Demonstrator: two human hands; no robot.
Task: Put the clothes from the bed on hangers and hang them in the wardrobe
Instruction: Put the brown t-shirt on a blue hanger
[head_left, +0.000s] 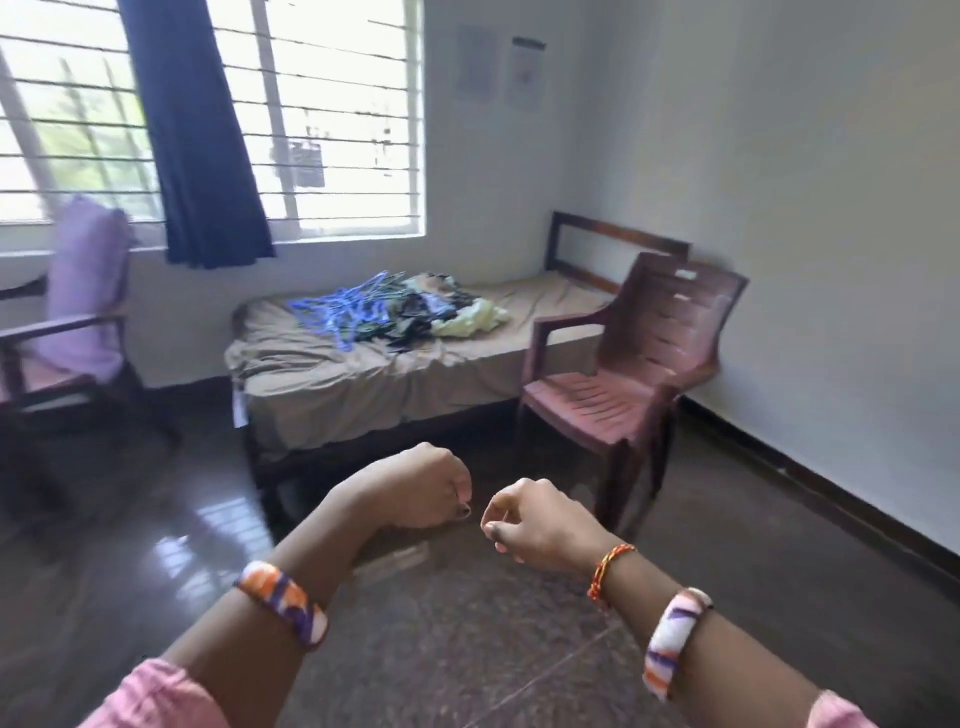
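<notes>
Both hands empty, left hand (426, 488) and right hand (524, 519) with fingers curled on nothing. Clothes (415, 312) piled mid-bed (332, 384) at 12 o'clock, blue hangers (337, 312) tangled at their 9. Yank one hanger, probably the whole bunch drags along.

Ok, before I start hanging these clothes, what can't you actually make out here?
- Wardrobe: nowhere in the head view.
- Clothes on the bed: too small and heaped to count or tell apart.
- Blue hangers: tangled, number unclear.
- Wooden chair: cut off by the left edge.
</notes>
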